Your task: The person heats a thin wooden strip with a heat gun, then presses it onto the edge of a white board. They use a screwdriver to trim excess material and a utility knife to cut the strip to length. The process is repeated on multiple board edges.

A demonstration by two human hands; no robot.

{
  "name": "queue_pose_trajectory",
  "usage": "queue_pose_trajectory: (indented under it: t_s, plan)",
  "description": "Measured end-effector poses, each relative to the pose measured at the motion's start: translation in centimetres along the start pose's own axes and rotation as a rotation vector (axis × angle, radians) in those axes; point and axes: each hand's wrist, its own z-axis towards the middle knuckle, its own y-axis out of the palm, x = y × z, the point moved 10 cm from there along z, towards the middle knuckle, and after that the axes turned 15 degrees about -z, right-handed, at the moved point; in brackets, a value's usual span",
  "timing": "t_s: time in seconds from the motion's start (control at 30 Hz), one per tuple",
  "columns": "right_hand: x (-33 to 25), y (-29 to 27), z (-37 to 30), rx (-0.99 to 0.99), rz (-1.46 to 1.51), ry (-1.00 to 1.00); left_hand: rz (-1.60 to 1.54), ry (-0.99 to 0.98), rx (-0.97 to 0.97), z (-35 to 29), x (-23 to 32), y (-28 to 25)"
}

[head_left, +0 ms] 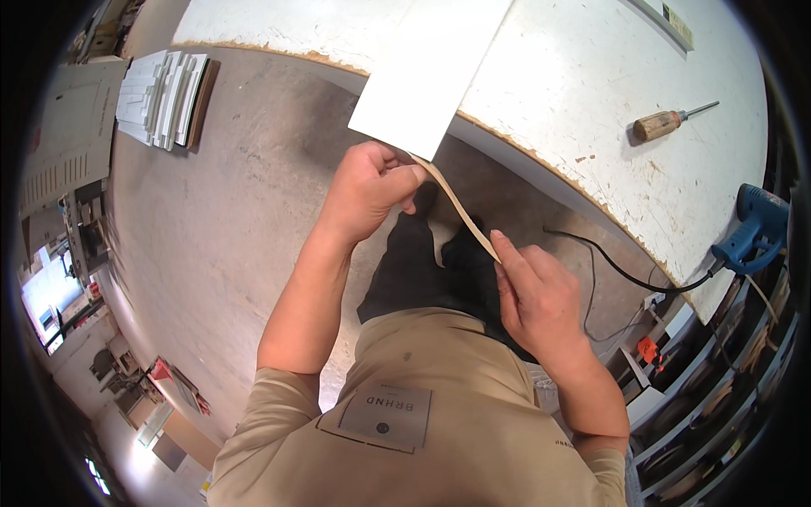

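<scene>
Workshop floor lies below; a white panel (427, 72) overhangs the counter (591, 93). From its lower corner a strip (460, 211) runs down-right, left hand (367, 190) closed at its top, right hand (536, 296) pinching its lower end.

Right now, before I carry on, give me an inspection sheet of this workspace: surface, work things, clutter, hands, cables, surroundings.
Surface: white workbench, chipped and scuffed along its front edge.
Work things: white panel overhanging the bench edge; thin tan strip running from its lower corner.
Clutter: wooden-handled screwdriver on the bench.
Hands: left hand closed around the strip's end at the panel corner; right hand pinching the strip lower down.
Cables: black cord hanging from a blue power tool at the bench's right end.
Surroundings: concrete floor; stacked white boards far left; shelving at lower right.
</scene>
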Motion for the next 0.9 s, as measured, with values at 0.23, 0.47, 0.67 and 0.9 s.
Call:
queue_pose_trajectory:
  t_s: [0.23, 0.47, 0.67, 0.9]
  plan:
    - [-0.10, 0.03, 0.13, 0.007, -0.006, -0.004, -0.011, -0.015, 0.007, 0.00, 0.04, -0.02]
    - [-0.30, 0.06, 0.06, 0.014, -0.054, -0.011, 0.063, -0.018, 0.018, 0.05, -0.22, -0.25]
    - [-0.58, -0.31, 0.15, 0.048, -0.048, -0.012, 0.039, -0.014, 0.024, 0.16, -0.34, -0.45]
    - [-0.77, -0.34, 0.33, -0.006, -0.004, 0.008, 0.011, -0.011, 0.017, 0.03, -0.30, -0.45]
